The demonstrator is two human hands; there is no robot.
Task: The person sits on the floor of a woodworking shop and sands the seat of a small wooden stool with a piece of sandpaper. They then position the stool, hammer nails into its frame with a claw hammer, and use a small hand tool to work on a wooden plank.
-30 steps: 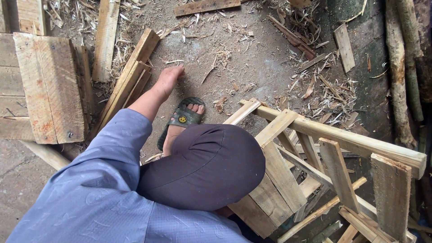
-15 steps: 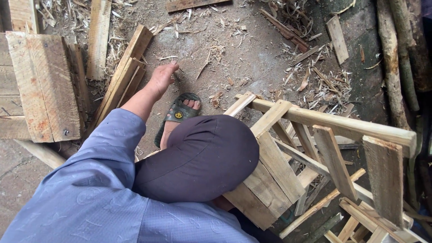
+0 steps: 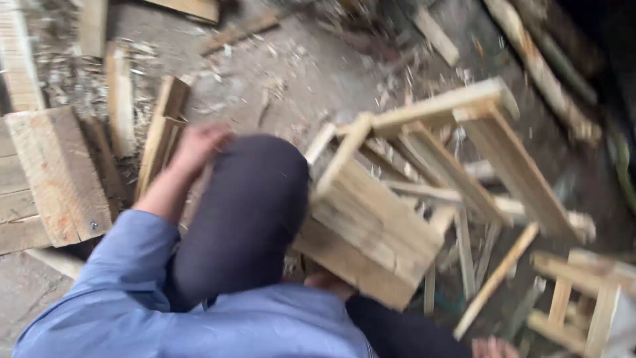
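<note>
The picture is blurred by motion. My left hand (image 3: 197,144) reaches out from a blue sleeve (image 3: 126,265), down beside a leaning bundle of wooden slats (image 3: 161,130), with its fingers curled close to them. I cannot make out whether it grips one. My knee in dark trousers (image 3: 245,212) fills the middle. To its right, a rough wooden slatted frame (image 3: 371,225) rests tilted against my leg. Part of a hand, likely my right hand (image 3: 493,346), shows at the bottom edge below the frame. What it holds is hidden.
A thick plank block (image 3: 56,176) lies at the left on other boards. Wood scraps and shavings (image 3: 278,73) litter the dirt floor. Loose sticks and another small frame (image 3: 583,298) lie at the lower right. Logs (image 3: 543,73) run along the right.
The camera has swung down and left. My left hand has drawn back from the open ground toward the bundle of slats. My knee has come up, hiding the sandalled foot.
</note>
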